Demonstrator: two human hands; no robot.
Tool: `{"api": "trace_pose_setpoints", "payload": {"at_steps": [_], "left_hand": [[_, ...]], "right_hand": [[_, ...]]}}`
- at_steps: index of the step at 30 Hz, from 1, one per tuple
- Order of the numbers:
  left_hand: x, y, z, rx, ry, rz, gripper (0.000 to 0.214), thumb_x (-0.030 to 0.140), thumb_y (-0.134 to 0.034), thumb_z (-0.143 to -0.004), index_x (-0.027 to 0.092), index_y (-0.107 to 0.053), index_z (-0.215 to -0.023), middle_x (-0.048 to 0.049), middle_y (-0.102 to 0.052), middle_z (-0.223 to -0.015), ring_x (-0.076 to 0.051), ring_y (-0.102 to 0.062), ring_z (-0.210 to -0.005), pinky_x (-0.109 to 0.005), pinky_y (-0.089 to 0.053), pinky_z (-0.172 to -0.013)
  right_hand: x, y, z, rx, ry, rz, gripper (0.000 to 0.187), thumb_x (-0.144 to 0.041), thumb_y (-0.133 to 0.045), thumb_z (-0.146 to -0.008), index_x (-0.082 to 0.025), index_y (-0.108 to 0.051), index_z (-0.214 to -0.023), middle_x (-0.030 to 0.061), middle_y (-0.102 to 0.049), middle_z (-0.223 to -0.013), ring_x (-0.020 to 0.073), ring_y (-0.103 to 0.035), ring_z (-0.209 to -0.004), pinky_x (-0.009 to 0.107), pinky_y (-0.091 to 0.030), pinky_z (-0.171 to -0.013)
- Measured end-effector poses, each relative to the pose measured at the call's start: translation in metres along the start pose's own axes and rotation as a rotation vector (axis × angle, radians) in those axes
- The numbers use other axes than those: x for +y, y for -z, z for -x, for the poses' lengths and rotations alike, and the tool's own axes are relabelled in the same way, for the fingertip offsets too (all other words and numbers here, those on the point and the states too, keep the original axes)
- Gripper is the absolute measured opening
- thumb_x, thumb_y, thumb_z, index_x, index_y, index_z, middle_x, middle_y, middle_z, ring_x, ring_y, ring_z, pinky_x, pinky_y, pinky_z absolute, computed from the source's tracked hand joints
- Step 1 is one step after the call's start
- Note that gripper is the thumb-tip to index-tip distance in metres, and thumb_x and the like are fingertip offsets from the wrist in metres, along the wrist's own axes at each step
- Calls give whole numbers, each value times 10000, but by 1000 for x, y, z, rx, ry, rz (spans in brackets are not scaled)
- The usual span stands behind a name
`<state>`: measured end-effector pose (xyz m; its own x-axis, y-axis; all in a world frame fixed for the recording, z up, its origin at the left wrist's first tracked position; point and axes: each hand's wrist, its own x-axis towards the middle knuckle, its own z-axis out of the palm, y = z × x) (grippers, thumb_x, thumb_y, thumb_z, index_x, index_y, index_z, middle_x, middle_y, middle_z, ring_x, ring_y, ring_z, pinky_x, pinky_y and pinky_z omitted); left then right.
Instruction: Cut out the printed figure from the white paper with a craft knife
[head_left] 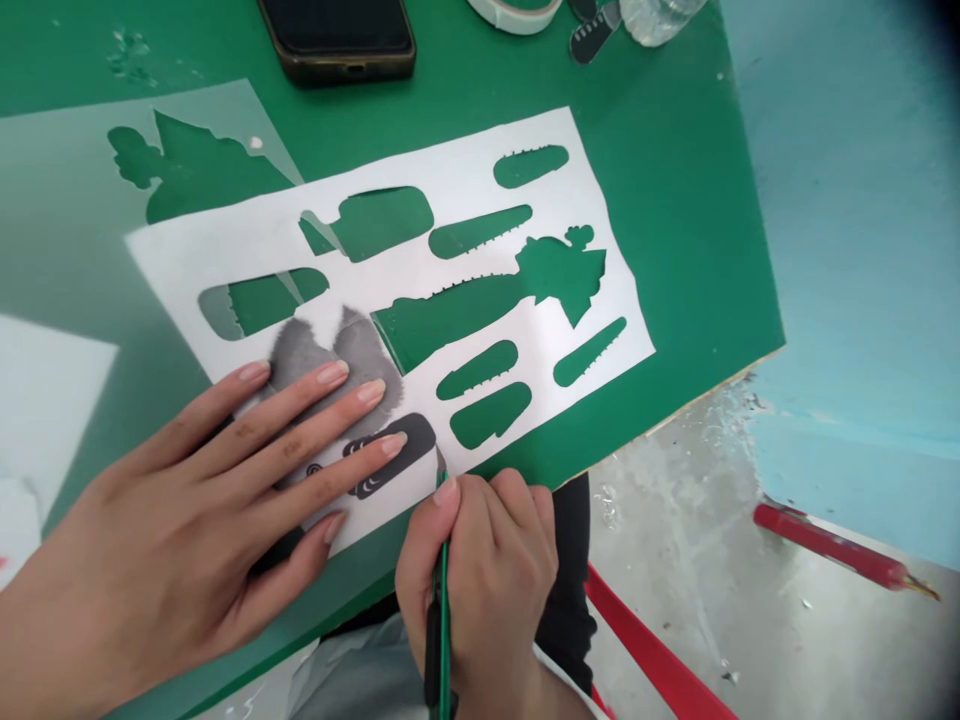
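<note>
A white paper sheet point(480, 290) with several cut-out openings lies at a slant on the green table, whose surface shows through the holes. My left hand point(255, 480) rests flat on the sheet's lower left with fingers spread. Under and between those fingers are a grey furry printed shape point(360, 350) and a dark rounded printed shape point(412, 440). My right hand point(480, 570) is closed around a green and black craft knife point(444, 600). The knife's thin blade touches the paper at the right end of the dark shape.
A translucent sheet point(67, 190) with a cut-out lies partly against the paper at left. A phone point(341, 40), a white tape roll point(517, 14), dark cut pieces point(592, 35) and a clear plastic item point(656, 18) lie at the back. A red pen-like tool point(832, 545) is beyond the table's right edge.
</note>
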<state>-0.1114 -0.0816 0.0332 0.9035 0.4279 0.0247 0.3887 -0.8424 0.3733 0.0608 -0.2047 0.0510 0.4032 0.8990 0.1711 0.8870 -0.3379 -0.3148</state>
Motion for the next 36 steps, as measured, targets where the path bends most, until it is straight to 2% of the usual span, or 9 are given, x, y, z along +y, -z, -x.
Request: {"api": "trace_pose_setpoints", "payload": {"at_steps": [11,17,20,22,26,29,33,34,36], "left_hand": [[0,-1,0,9,-17,-1,610,503,-391,-1104,402,-352,-1704,117,-287,-1806,-282,-407,-1635,-425,-115,-1428],[2,1,-1,16,14,48,576,493,-404,-1120,436,-379,-1692,115,-358,-1778,-252,-401,-1640,-441,-148,-1416],[3,3,-2,9,12,60,567,487,-421,-1126,428,-387,-1689,101,-358,-1783,-250,-388,-1646,-437,-138,-1414],[3,3,-3,9,4,74,563,487,-428,-1130,423,-390,-1688,96,-349,-1788,-254,-380,-1649,-434,-125,-1413],[2,4,-5,6,-6,100,552,489,-440,-1139,429,-387,-1686,103,-333,-1793,-251,-373,-1653,-431,-115,-1409],[1,4,-5,26,-44,82,570,470,-464,-1133,406,-378,-1693,77,-330,-1796,-247,-355,-1662,-437,-103,-1411],[-1,2,-3,31,-73,50,594,457,-494,-1120,397,-369,-1698,49,-308,-1805,-248,-309,-1682,-454,-78,-1418],[-2,2,-3,30,-75,47,599,453,-503,-1118,398,-368,-1698,48,-304,-1806,-246,-300,-1686,-455,-70,-1418],[-3,1,-3,32,-81,43,610,448,-521,-1113,400,-365,-1701,48,-299,-1808,-238,-282,-1692,-449,-56,-1419]], "right_hand": [[-3,-2,2,22,-28,-12,376,-47,-500,-1013,-232,-450,-689,0,-471,-603,189,-373,-678,403,-271,-660],[-4,-3,2,20,-18,-16,382,-44,-507,-1004,-223,-448,-672,-6,-444,-600,183,-357,-678,403,-254,-655],[-2,0,1,7,-40,-55,391,-91,-489,-1048,-219,-434,-683,-13,-436,-608,174,-359,-672,398,-263,-657],[4,4,2,-10,-50,-147,413,-162,-430,-1107,-224,-404,-700,-16,-432,-619,169,-364,-658,389,-276,-653],[33,15,-3,-37,-140,-521,519,-361,-256,-1178,-231,-352,-684,-23,-369,-608,150,-362,-583,357,-299,-605],[62,23,-27,-26,-180,-635,621,-528,-248,-1162,-233,-364,-628,0,-383,-596,166,-393,-590,363,-252,-569],[77,27,-91,29,17,-729,626,-635,-270,-1125,-243,-488,-688,11,-492,-628,175,-477,-606,371,-338,-604],[75,25,-110,8,91,-761,615,-667,-261,-1121,-248,-548,-775,5,-544,-647,172,-514,-592,364,-362,-594],[65,16,-144,-92,270,-769,609,-718,-258,-1116,-253,-649,-1083,-42,-546,-598,158,-527,-511,340,-382,-554]]}}
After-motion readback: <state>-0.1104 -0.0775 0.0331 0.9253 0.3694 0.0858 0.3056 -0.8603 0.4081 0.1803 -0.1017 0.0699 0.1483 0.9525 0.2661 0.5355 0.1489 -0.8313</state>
